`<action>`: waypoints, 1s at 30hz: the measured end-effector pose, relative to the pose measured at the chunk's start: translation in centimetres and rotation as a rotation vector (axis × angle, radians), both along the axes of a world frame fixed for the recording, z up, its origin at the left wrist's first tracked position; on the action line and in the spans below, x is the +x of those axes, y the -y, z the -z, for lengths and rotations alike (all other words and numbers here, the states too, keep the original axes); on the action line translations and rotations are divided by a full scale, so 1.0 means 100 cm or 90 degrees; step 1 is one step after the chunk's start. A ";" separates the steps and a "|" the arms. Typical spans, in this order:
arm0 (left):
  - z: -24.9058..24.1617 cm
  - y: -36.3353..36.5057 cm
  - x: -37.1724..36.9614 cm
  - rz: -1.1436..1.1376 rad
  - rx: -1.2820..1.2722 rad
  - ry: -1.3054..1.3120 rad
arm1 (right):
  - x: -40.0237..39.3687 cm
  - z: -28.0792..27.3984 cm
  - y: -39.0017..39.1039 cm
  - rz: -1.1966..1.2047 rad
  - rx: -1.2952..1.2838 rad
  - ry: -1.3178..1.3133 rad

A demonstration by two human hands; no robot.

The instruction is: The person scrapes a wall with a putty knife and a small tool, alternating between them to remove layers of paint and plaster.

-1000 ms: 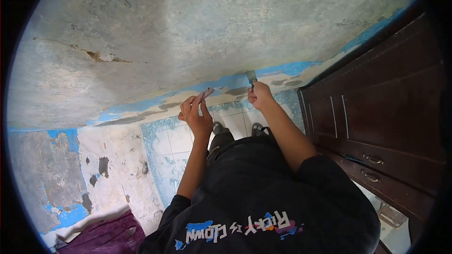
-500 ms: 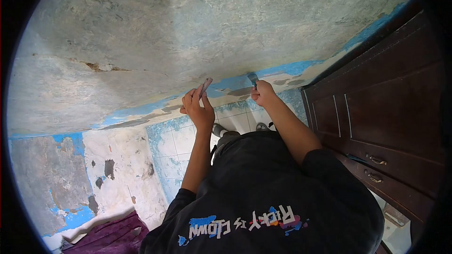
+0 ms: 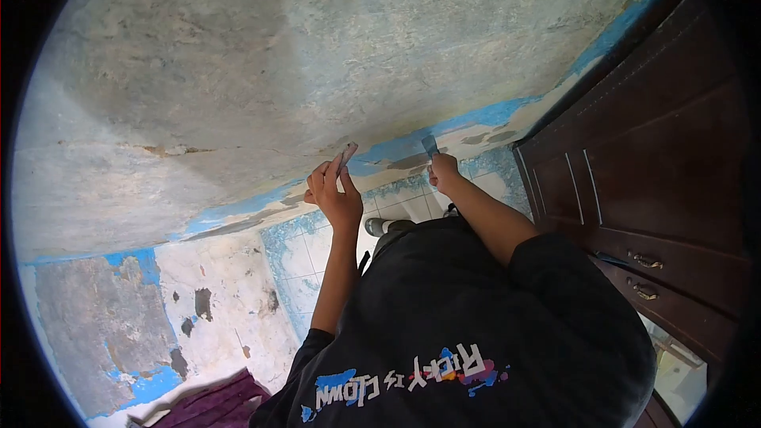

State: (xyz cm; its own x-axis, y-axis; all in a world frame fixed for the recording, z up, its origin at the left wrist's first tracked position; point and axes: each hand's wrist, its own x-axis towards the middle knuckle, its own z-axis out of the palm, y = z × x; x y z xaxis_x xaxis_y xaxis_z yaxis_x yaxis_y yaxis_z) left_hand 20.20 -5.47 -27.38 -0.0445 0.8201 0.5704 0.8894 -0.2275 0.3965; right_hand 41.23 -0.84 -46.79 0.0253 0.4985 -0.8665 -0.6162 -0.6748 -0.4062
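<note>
My left hand point(image 3: 337, 196) holds a narrow, pale flat object point(image 3: 347, 157) upright between thumb and fingers, close to the grey wall point(image 3: 380, 40). What the object is, I cannot make out. To the right, my right hand point(image 3: 444, 172) is closed round the handle of a scraper point(image 3: 430, 145). Its wide grey blade points at the strip of blue paint point(image 3: 472, 117) low on the wall; whether it touches is unclear. Below the blue, bare cream and grey patches show.
A dark wooden cabinet point(image 3: 662, 166) with metal handles stands at the right. Blue-and-white floor tiles point(image 3: 297, 257) lie below, with a shoe point(image 3: 376, 227) on them. Another wall with peeling paint point(image 3: 214, 277) and a purple cloth point(image 3: 210, 406) are at the lower left.
The view has shifted a little. My right hand sits slightly lower in the picture, and the scraper blade points more upright. The pale object is still in my left hand.
</note>
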 end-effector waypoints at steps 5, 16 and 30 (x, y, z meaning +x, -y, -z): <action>0.003 0.000 0.004 0.029 -0.016 -0.029 | 0.002 0.005 -0.022 0.099 -0.055 -0.009; 0.004 -0.025 -0.002 0.167 -0.036 -0.311 | 0.050 0.023 -0.024 0.124 -0.033 -0.027; 0.014 -0.023 -0.016 0.105 -0.020 -0.271 | 0.029 0.005 -0.002 0.143 0.032 0.037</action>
State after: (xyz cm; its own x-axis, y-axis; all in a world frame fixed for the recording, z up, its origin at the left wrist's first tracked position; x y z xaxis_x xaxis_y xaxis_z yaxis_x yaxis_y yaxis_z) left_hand 18.63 -3.21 -28.73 0.3212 0.8135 0.4848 0.9273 -0.3740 0.0132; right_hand 44.14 -0.63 -47.24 0.1898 0.5167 -0.8349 -0.7232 -0.5015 -0.4748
